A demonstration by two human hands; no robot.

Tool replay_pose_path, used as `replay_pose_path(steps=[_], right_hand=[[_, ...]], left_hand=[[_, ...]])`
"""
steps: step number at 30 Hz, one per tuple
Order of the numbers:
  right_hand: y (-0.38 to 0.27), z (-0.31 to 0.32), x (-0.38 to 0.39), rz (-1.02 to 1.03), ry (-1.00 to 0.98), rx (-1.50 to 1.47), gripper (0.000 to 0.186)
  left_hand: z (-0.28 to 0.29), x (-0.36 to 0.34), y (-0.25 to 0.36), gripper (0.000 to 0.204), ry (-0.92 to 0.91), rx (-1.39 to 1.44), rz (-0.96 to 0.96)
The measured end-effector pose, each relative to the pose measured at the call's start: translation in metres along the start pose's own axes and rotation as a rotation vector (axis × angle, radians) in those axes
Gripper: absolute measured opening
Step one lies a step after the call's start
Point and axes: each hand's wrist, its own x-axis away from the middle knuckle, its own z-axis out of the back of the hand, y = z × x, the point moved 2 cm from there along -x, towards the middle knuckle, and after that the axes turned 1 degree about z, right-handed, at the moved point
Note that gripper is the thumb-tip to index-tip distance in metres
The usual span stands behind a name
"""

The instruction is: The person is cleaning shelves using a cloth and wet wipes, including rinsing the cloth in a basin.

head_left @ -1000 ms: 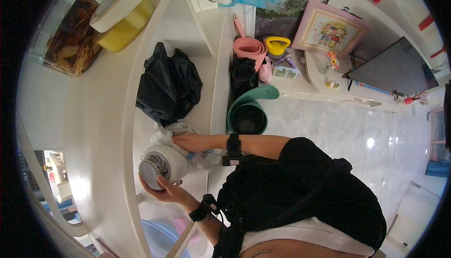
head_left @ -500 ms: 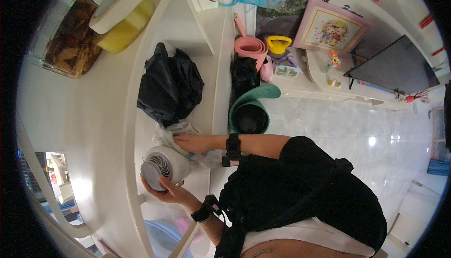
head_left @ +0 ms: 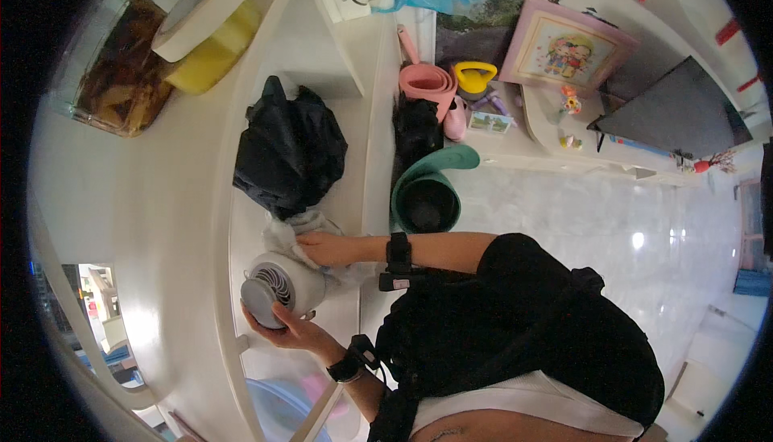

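Observation:
A small white rounded appliance (head_left: 304, 282) lies on its side on the white shelf, with a slatted grille and a grey round end; it looks like a small fan. My left hand (head_left: 286, 331) is wrapped round the grey end, thumb on top and fingers beneath. Just above the appliance, my right hand (head_left: 328, 249) grips a crumpled whitish cloth (head_left: 283, 235) against its upper side. The right fingertips are partly hidden in the cloth. Beyond the cloth, a bunched black cloth or bag (head_left: 291, 148) rests on the shelf.
A white upper board (head_left: 173, 225) overhangs on the left, bearing a clear box of brown pieces (head_left: 121, 72) and a yellow container with a white lid (head_left: 211, 35). Past the shelf stand a green bin (head_left: 431, 200) and pink tub (head_left: 427, 81). A blue basin (head_left: 278, 410) sits below.
My right hand and the cloth have shifted slightly on the appliance, with the fingers curled a little more. My left hand keeps its hold and the appliance stays in place.

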Motion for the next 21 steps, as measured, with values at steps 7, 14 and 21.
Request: replay_pose_path(steps=[7,14,21], right_hand=[[0.064,-0.023,-0.001,0.463,-0.006,1.369,0.037],[0.040,-0.027,-0.014,0.135,-0.146,0.722,0.029],[-0.047,-0.016,0.005,0.344,0.119,0.279,0.030]], left_hand=[[-0.003,-0.003,0.001,0.055,-0.014,-0.032,-0.035],[-0.001,-0.003,0.000,0.056,-0.005,-0.064,-0.035],[0.000,-0.002,0.000,0.056,-0.008,-0.009,0.006]])
